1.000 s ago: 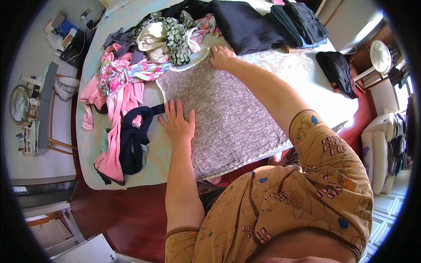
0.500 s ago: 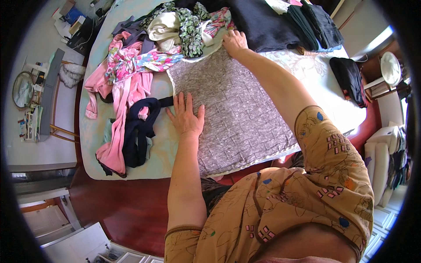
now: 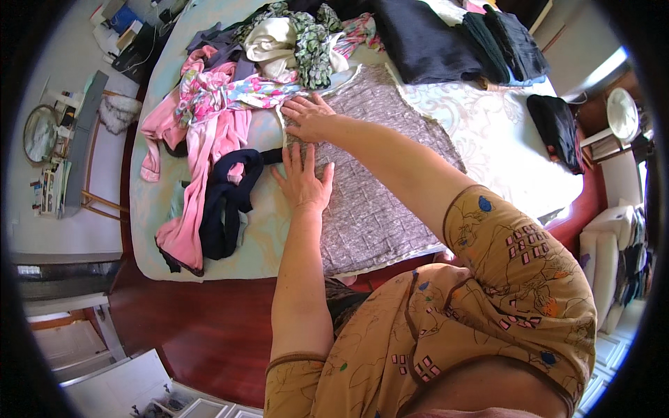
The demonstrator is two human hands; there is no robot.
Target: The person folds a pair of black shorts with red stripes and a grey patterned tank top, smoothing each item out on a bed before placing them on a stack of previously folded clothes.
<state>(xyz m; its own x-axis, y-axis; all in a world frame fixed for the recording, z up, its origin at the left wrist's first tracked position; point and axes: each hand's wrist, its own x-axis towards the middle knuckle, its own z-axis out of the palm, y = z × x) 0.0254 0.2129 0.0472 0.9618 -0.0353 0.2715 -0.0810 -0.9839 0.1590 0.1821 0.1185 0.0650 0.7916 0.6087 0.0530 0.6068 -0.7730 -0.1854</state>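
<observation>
A grey textured piece of cloth with pale edges (image 3: 390, 188) lies spread on the bed in front of me; its exact kind I cannot make out. My left hand (image 3: 304, 177) rests flat on its left edge with the fingers stretched out. Just beyond it, my right hand (image 3: 310, 118) lies flat on the far left part of the cloth, fingers spread, its forearm crossing over the cloth. A dark navy garment (image 3: 226, 202) lies bunched to the left, one end reaching close to my left hand. Beside my right fingertips is a floral cloth (image 3: 230, 95).
Pink clothes (image 3: 198, 167), a green patterned garment (image 3: 313, 56) and a cream cloth (image 3: 268, 42) form a heap at the far left. Folded dark trousers (image 3: 512, 45) and black clothing (image 3: 425, 45) lie far right. A black bundle (image 3: 554, 132) sits by the bed's right edge.
My right hand has moved left and nearer, from the cloth's far edge to its left side. My left hand stays flat. The cloth's far right edge now lies farther left.
</observation>
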